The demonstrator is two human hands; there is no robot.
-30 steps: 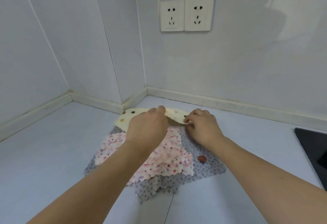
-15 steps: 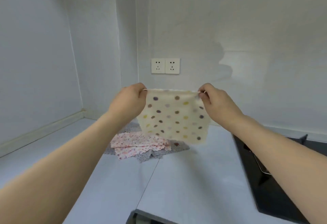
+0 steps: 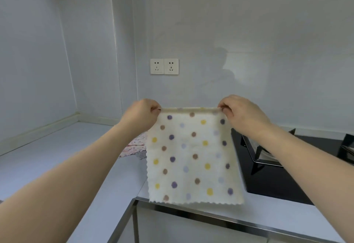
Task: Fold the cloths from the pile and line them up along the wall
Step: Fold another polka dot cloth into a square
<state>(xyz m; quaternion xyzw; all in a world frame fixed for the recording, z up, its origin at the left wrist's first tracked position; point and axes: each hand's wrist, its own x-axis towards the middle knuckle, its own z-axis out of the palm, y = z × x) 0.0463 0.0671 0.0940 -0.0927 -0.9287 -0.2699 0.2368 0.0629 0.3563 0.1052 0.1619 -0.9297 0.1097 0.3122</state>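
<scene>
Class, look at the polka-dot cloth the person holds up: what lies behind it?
Behind the polka-dot cloth a strip of the pile of cloths shows at its left edge, pink over grey, on the countertop. The rest of the pile is covered; how many cloths remain cannot be told.

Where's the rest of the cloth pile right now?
In the head view the pile lies on the counter at centre-left, mostly hidden behind the left forearm and the dotted cloth.

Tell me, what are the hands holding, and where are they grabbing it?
Both hands hold the cream polka-dot cloth up in the air. The left hand pinches its top left corner and the right hand pinches its top right corner, so it hangs flat.
</scene>
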